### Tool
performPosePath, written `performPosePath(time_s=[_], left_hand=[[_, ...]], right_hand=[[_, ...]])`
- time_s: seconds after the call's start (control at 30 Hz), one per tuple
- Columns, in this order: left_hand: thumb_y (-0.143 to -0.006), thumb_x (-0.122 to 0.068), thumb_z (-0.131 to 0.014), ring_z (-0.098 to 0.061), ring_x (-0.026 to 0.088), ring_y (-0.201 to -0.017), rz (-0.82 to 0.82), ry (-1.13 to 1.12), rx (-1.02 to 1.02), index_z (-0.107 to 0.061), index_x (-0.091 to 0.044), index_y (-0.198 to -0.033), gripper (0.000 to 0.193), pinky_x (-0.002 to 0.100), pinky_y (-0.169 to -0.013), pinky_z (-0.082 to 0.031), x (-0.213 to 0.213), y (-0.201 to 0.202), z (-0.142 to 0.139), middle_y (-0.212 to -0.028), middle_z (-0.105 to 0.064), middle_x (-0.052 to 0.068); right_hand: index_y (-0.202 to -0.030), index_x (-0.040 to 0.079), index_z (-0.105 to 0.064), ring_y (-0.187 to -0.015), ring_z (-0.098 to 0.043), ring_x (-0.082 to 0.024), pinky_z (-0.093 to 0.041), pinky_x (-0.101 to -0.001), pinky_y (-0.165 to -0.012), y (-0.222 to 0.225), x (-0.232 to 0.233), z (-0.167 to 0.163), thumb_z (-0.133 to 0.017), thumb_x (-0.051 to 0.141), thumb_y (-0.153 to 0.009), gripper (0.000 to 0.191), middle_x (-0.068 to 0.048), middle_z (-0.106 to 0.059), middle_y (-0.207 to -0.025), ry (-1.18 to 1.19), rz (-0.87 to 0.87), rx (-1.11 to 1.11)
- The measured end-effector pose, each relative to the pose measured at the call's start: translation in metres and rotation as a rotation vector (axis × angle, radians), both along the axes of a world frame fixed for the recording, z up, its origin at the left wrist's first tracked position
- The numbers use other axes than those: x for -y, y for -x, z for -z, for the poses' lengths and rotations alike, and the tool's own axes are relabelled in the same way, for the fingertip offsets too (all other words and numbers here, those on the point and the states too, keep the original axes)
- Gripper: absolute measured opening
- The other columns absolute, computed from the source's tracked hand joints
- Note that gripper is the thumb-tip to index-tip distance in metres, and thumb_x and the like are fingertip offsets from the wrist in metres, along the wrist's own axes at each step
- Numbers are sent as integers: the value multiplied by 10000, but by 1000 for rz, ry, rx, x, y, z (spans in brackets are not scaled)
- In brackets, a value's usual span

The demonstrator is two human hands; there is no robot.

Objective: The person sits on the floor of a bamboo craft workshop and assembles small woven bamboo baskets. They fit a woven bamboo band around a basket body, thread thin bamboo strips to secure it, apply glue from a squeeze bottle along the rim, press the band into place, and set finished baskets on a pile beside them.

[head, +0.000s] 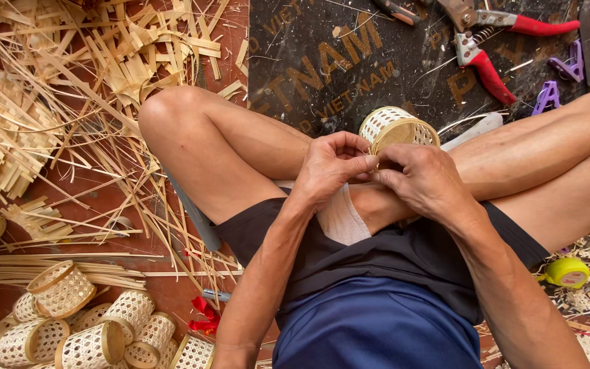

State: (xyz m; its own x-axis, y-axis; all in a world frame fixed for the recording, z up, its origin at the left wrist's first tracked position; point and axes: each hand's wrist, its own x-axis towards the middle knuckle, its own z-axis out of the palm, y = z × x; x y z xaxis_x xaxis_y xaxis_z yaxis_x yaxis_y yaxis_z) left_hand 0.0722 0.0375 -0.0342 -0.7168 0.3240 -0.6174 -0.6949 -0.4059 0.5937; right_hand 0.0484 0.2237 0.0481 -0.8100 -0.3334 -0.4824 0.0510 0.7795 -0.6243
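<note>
Sat cross-legged on the red floor [172, 287], bare knees out to either side. Held a small round basket of pale woven bamboo [397, 128] above the crossed shins, just in front of both hands, its open rim tilted toward the camera. Left hand [332, 167] curled in a narrow grip, thumb and forefinger pinched at the near rim of the basket. Right hand [421, 179] closed against the same rim from the other side, fingertips meeting those of the left; could not tell what thin piece, if any, lay between them. Lay nearby on a dark printed mat [336, 61]: red-handled pruning shears [486, 72] and purple plastic clips [546, 96], well apart from the hands. Spread over the floor to the left, a loose heap of split bamboo strips [69, 89]. Piled at the lower left, a cluster of finished woven baskets [83, 328]. Rested by the right thigh, a yellow roll of tape [567, 272].
</note>
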Motion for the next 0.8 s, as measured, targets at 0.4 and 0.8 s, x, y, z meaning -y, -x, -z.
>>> performPosePath(time_s=[0.4,0.8], left_hand=[[-964,-25,-726,-696,109,-848,-90,4,-119,-700,42,-1108,161,261,-768,-615,-3,-18,1,-950,-724,71],[-957,-32,-752,-634,68,-887,20,341,-482,-730,-24,-1027,73,222,-766,-555,-9,-9,-11,-973,-640,3]], right_hand=[[-1043,75,-766,-765,-746,-293,-554,-404,-670,2,-7,7,-717,209,-870,225,-168,-740,-854,114,62,25],[-1028,72,-779,-671,-731,-240,-533,-378,-610,-2,-7,7,-734,195,-881,197,-152,-730,-782,166,162,20]])
